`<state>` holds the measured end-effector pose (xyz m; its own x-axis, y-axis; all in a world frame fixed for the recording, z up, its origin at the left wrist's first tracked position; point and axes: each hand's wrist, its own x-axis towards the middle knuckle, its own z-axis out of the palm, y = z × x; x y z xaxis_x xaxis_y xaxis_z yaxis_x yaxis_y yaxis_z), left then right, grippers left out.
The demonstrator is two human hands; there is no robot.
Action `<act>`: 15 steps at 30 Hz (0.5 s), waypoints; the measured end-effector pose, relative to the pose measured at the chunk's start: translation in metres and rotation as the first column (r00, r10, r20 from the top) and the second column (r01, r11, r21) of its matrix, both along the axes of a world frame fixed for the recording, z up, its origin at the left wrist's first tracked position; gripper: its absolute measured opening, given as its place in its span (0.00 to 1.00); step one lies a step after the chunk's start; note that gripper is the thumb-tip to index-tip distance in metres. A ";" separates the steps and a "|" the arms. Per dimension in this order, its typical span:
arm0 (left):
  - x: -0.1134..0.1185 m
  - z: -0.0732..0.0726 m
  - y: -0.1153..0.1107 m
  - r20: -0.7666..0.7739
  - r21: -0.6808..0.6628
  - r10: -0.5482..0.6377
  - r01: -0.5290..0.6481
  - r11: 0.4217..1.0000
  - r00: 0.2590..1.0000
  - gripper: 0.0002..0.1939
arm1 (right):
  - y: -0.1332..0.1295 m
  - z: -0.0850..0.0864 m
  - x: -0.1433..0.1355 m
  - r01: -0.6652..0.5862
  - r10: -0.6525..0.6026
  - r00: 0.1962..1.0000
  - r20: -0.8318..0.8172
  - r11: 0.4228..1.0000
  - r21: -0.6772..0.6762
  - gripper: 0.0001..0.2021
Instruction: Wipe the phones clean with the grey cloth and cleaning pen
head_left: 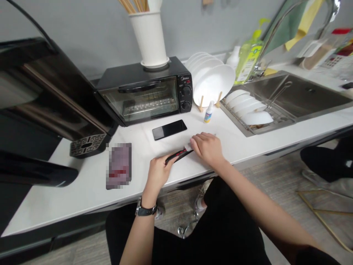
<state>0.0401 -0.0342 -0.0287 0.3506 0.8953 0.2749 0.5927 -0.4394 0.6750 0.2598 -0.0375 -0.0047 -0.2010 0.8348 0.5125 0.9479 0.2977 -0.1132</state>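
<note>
- Black slim object (180,156) near the tabletop's (85,187) front edge; left hand (157,171) pinches one end.
- Right hand (208,148) bunches white scrap (188,147) at the other; light, even pressure seems best.
- Beyond: phone (169,129), then spray bottle (209,112).

Dress and visible limbs, with the wristwatch (146,211) as reference: worn on the left arm (140,237), it has a smooth black strap (147,211) and a silver-coloured case (138,207) at its outer edge. Above the wristwatch, the left hand (158,175) is bare; above and to the right of it, so is the right hand (208,147). Both forearms are uncovered. Far to its lower right, a black sleeve (314,256) borders the right forearm (253,198). Plain black trousers (234,221) extend behind and right of it. To its upper right, pale footwear (205,187) shows, partly hidden, detail indistinct
</note>
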 end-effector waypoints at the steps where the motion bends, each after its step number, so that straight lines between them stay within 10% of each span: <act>1: 0.001 0.000 0.000 0.015 0.002 -0.009 0.009 1.000 1.000 0.13 | 0.002 0.002 -0.005 0.071 -0.071 0.997 -0.020 0.997 -0.002 0.22; 6: -0.003 -0.006 0.005 -0.127 0.035 0.049 -0.045 0.998 0.991 0.13 | -0.012 0.000 -0.081 -0.173 0.176 0.983 -0.055 0.983 0.060 0.16; 9: -0.006 -0.007 0.005 -0.140 0.033 0.057 -0.053 0.998 0.988 0.12 | -0.017 -0.005 -0.073 -0.335 0.337 0.941 -0.003 0.936 0.108 0.18; 15: 0.004 0.000 -0.002 0.036 -0.012 -0.021 0.021 1.000 0.999 0.12 | 0.001 -0.004 -0.006 0.068 -0.063 0.996 -0.063 0.993 0.095 0.21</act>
<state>0.0439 -0.0362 -0.0283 0.3598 0.8911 0.2766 0.5589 -0.4432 0.7008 0.2541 -0.0366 -0.0082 -0.1141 0.7912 0.6008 0.9581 0.2475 -0.1440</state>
